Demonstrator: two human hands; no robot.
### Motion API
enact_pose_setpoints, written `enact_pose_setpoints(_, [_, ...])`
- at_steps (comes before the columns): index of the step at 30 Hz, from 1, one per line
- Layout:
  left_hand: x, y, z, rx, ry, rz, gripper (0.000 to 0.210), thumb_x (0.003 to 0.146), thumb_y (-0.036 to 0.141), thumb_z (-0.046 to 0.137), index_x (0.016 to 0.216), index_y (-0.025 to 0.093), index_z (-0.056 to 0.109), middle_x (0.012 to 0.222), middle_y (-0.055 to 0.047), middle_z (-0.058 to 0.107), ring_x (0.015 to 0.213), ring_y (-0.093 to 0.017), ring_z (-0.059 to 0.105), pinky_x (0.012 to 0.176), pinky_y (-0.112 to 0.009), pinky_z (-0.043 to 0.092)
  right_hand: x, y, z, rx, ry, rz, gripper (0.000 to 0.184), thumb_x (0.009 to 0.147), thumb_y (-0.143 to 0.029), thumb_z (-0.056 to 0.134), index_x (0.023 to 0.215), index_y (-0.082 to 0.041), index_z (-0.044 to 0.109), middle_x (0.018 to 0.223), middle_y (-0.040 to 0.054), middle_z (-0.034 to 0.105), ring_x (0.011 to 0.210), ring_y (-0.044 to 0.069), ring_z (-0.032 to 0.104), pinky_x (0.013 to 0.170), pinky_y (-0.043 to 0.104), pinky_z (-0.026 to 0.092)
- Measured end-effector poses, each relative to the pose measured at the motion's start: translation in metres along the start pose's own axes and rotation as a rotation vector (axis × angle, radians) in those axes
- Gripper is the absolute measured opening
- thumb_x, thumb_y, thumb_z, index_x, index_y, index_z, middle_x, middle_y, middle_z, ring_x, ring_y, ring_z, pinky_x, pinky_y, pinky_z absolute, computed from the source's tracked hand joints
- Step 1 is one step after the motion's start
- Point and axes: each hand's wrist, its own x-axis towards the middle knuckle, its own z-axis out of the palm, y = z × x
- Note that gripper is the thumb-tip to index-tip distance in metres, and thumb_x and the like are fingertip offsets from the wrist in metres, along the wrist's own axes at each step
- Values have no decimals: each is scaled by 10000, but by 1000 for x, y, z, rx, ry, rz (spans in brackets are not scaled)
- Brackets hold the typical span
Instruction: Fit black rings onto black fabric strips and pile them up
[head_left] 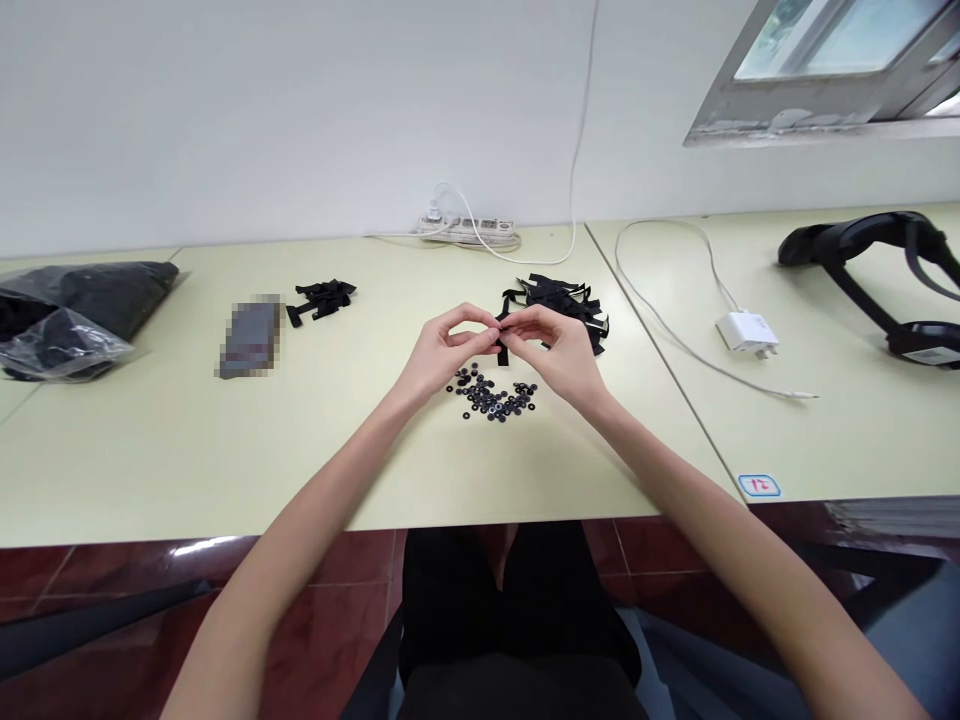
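Observation:
Above the table, my left hand (450, 350) and my right hand (556, 352) meet fingertip to fingertip. Both pinch a short black fabric strip (503, 354), whose end hangs down between them. Whether a small ring is also between the fingertips is hidden. Just below my hands lies a loose scatter of small dark round rings (495, 398), like washers or snap parts. Behind my right hand is a heap of black strips (562, 298), partly covered by it. A smaller pile of black strips (324, 298) sits further left.
A pixelated dark object (251, 338) and a clear plastic bag with black contents (90, 310) lie left. At the wall is a power strip (469, 230). Right are a white charger (748, 332) with its cable, and a black headset (885, 270). The table's front edge (465, 524) is near my lap.

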Motion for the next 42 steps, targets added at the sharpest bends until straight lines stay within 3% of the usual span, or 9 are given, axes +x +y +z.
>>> enact_pose_setpoints(5, [-2, 1, 0, 93, -11, 97, 229, 959, 427, 822, 1087, 248, 759, 1227, -62, 744, 1036, -225, 769, 934, -389, 659, -1, -5, -2, -90, 32, -98, 68, 979, -324, 764, 974, -262, 791, 990, 33, 809, 910, 222, 767, 936, 440, 660])
enact_pose_setpoints(10, [-6, 7, 2, 327, 42, 265, 88, 1014, 323, 747, 1065, 258, 777, 1142, -55, 769, 1043, -201, 734, 849, -322, 611, -3, -5, -4, -190, 49, -173, 82, 990, -254, 711, 973, -281, 787, 994, 30, 807, 939, 241, 761, 943, 469, 649])
enact_pose_setpoints(16, [-6, 8, 0, 482, 66, 451, 87, 1025, 279, 730, 1075, 247, 793, 1067, -55, 765, 990, -203, 706, 823, -322, 611, -6, -5, -5, -245, 67, -302, 136, 1032, -230, 674, 993, -292, 789, 1012, 33, 819, 999, 260, 764, 957, 480, 634])
enact_pose_setpoints(23, [-3, 1, -2, 544, 111, 708, 75, 1042, 239, 740, 1103, 233, 784, 1037, -41, 762, 969, -166, 720, 732, -264, 625, -6, -4, -4, -243, 126, -472, 147, 1028, -187, 696, 990, -303, 778, 1001, 5, 834, 982, 245, 781, 902, 467, 643])
enact_pose_setpoints(28, [-3, 2, 0, 552, 134, 781, 69, 1039, 198, 746, 1093, 223, 780, 1022, -43, 767, 964, -157, 728, 706, -245, 630, -5, -3, -3, -249, 144, -555, 179, 1036, -165, 696, 1021, -328, 769, 989, -8, 836, 961, 244, 780, 864, 468, 637])
enact_pose_setpoints(33, [-5, 4, 2, 550, 142, 751, 42, 1035, 208, 743, 1068, 217, 767, 1015, -39, 751, 916, -145, 717, 692, -240, 631, -6, -8, -1, -237, 134, -516, 171, 1039, -162, 676, 1028, -311, 761, 970, 7, 819, 964, 241, 763, 877, 450, 623])
enact_pose_setpoints(36, [-4, 2, 0, 575, 148, 692, 35, 1032, 211, 734, 1058, 216, 757, 1027, -34, 744, 896, -138, 712, 694, -239, 630, -4, -5, -1, -206, 82, -381, 120, 1034, -202, 666, 1052, -287, 748, 1023, 25, 803, 978, 233, 753, 913, 439, 619])
enact_pose_setpoints(39, [-2, -2, -4, 650, 187, 628, 42, 1032, 201, 716, 1046, 217, 752, 1031, -26, 739, 869, -128, 709, 678, -227, 612, 0, 6, -6, -222, -59, -190, 94, 1014, -253, 673, 1090, -264, 728, 1106, 51, 775, 972, 232, 744, 931, 441, 610])
enact_pose_setpoints(42, [2, -6, -9, 713, 222, 606, 47, 1027, 188, 712, 1027, 216, 750, 1018, -17, 735, 848, -118, 707, 664, -216, 596, 1, 15, -11, -355, -293, -75, 68, 1006, -281, 676, 989, -252, 734, 1050, 58, 760, 965, 250, 726, 933, 453, 573])
